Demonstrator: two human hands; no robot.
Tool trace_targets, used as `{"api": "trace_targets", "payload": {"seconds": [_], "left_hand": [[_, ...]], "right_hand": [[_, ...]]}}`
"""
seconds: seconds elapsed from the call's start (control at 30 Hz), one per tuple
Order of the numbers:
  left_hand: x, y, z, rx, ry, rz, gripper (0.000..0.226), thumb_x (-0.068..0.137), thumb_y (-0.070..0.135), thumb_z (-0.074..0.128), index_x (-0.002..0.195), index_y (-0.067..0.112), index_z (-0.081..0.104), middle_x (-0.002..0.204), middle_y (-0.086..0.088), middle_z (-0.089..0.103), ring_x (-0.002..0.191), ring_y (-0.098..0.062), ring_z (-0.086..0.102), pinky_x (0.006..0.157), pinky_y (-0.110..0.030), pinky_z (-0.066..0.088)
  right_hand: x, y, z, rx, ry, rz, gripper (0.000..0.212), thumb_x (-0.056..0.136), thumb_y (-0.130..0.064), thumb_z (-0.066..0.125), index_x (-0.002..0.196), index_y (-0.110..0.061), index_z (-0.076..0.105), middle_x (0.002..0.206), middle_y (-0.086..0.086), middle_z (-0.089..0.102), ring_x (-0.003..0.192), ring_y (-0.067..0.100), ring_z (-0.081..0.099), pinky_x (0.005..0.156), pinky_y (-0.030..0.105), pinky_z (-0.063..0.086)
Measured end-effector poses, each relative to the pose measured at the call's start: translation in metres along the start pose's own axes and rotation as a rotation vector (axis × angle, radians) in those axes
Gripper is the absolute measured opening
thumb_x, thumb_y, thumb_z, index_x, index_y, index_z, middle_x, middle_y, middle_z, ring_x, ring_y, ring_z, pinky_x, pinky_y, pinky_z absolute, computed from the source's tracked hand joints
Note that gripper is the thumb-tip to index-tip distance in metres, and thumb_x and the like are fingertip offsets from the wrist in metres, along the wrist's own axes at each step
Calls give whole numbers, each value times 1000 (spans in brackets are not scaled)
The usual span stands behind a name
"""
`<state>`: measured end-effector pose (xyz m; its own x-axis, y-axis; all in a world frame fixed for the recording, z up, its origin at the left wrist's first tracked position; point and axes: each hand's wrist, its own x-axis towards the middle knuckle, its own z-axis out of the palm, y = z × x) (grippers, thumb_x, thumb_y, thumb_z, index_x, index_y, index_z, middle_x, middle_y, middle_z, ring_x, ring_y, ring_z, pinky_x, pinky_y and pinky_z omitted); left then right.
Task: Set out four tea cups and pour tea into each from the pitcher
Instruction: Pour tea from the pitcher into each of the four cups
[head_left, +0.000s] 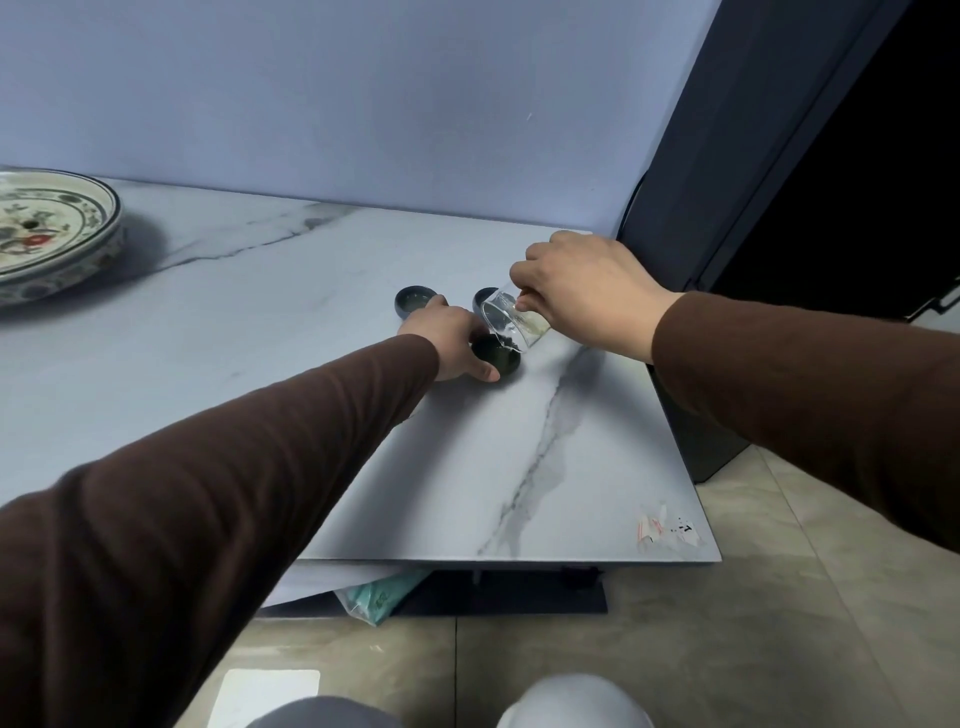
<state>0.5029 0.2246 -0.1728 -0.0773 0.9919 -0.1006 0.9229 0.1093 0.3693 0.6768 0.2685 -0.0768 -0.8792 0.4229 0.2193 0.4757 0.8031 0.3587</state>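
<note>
Three dark tea cups show on the marble surface (597, 441), clustered toward its far right corner: a far-left cup (414, 300), a far-right cup (484, 298) mostly hidden behind the glass, and a near cup (500, 358); a fourth cannot be made out, and may lie under a hand. The right hand (589, 291) holds the one clear glass pitcher (511, 322) tipped steeply, its mouth pointing toward 8 o'clock and its lip just over the near cup, with a little pale tea pooled in its low side. The right fingers are clamped on the pitcher's base end. The left hand (452, 343) lies at 9 o'clock of the near cup, its fingers spread and touching the cup's side, the thumb pressed at the near rim; whether they truly grip it cannot be told. One painted plate (98, 208) sits at the far left edge of the surface, well apart from the cups. Both arms wear brown sleeves. One torn label (665, 530) marks the near right corner.
</note>
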Motion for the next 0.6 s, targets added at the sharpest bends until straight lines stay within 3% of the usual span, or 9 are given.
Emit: {"api": "trace_targets", "payload": {"seconds": [0.6], "left_hand": [[-1,1,1,4,13,-16,58,66,59,74,114,28,67,101,-2,63,114,-23,39,93,-41,46]], "right_hand": [[-5,-16,-12,-161,-5,-104,14,99,-22,48,100,-20,61,92,0,61,90,26,55,61,33,26]]}}
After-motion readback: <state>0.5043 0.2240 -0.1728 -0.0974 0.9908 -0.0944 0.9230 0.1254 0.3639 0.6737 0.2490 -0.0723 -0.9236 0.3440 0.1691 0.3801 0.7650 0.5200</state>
